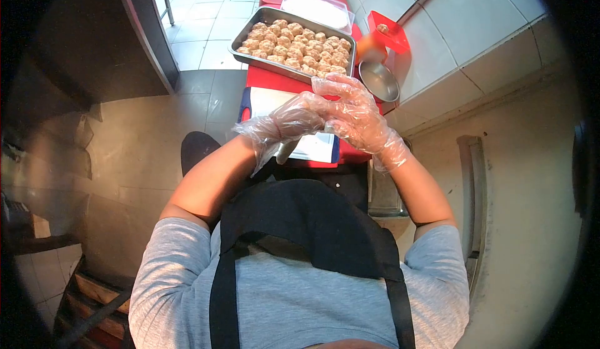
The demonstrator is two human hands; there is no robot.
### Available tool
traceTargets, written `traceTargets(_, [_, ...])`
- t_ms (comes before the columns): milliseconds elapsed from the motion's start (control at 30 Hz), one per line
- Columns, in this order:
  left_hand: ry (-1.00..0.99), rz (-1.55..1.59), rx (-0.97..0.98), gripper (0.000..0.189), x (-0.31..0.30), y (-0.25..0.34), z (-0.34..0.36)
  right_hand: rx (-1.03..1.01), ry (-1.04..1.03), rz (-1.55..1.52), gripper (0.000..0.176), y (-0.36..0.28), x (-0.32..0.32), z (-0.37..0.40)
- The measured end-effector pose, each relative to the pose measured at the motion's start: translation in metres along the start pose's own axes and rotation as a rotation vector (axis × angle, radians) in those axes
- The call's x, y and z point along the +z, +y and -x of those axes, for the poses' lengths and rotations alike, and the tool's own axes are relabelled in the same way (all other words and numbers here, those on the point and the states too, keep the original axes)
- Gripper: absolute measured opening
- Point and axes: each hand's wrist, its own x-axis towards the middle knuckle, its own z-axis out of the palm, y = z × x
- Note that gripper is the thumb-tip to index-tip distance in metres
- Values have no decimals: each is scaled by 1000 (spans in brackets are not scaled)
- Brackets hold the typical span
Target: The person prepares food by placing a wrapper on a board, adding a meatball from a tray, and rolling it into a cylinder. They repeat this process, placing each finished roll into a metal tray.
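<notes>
Both of my hands wear clear plastic gloves and meet over a white cutting board with dark blue edges [322, 151]. My left hand [301, 116] reaches in from the left, its fingers mostly hidden where they meet the other hand. The fingers of my right hand [355, 112] are stretched out and apart, overlapping the left fingertips. I cannot tell whether anything lies between the palms. Below my left wrist a grey handle-like piece [286, 152] sticks out over the board. Just beyond my hands, a metal tray [244, 59] holds rows of lumpy light-brown balls [294, 44].
The tray and board rest on a red surface [255, 77]. Behind the tray stands a clear plastic container [350, 26] of white contents. To its right are a metal bowl [382, 85], an orange container [373, 50] and a red basket [400, 41], beside a tiled wall [462, 30].
</notes>
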Motion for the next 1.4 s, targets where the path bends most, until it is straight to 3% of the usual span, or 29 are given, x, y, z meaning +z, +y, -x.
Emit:
traceTargets(133, [37, 30, 122, 26, 2, 0, -1, 35, -29, 19, 47, 3, 9, 2])
traceTargets(300, [-70, 88, -125, 48, -1, 0, -2, 59, -119, 128, 53, -7, 8, -2])
traceTargets(400, [11, -36, -84, 47, 1, -5, -4, 107, -143, 185, 53, -16, 4, -5])
traceTargets(500, [157, -109, 24, 37, 1, 11, 0, 167, -69, 40, 49, -10, 1, -6])
traceTargets(533, [244, -171, 148, 30, 2, 11, 0, 320, 97, -325, 43, -6, 15, -3])
traceTargets(567, [334, -232, 272, 22, 2, 10, 1, 327, 199, -366, 46, 1, 23, 5])
traceTargets(600, [338, -346, 173, 23, -3, 7, 6, 330, 302, -408, 51, 10, 26, 15])
traceTargets(633, [346, -373, 252, 25, -6, -3, 7, 335, 407, -449, 58, 12, 26, 17])
traceTargets(667, [353, -401, 332, 26, -9, -18, 6, 397, 398, -298, 75, 6, 28, 19])
traceTargets(700, [359, -428, 412, 28, -10, -17, 6, 381, 379, -250, 74, 5, 32, 23])
traceTargets(733, [448, -221, 278, 19, -2, -12, 9, 368, 357, -205, 73, 6, 39, 28])
traceTargets(867, [401, 90, -31, 15, 6, -19, 17, 334, 300, -113, 69, -14, 45, 29])
traceTargets(1000, [395, 0, 78, 22, 8, -24, 17, 323, 297, -93, 71, -23, 39, 22])
traceTargets(1100, [412, -416, 246, 14, 6, -20, 15, 290, 284, -123, 69, -21, 39, 19])
traceTargets(1167, [428, -450, 265, 7, 9, -15, 15, 248, 261, -81, 66, -21, 36, 18])
traceTargets(1333, [401, -897, 354, 6, 7, -9, 10, 245, 178, 110, 53, -34, 25, 7])
traceTargets(1400, [424, -689, 347, 7, 9, -16, 12, 250, 167, 166, 52, -36, 27, 5])
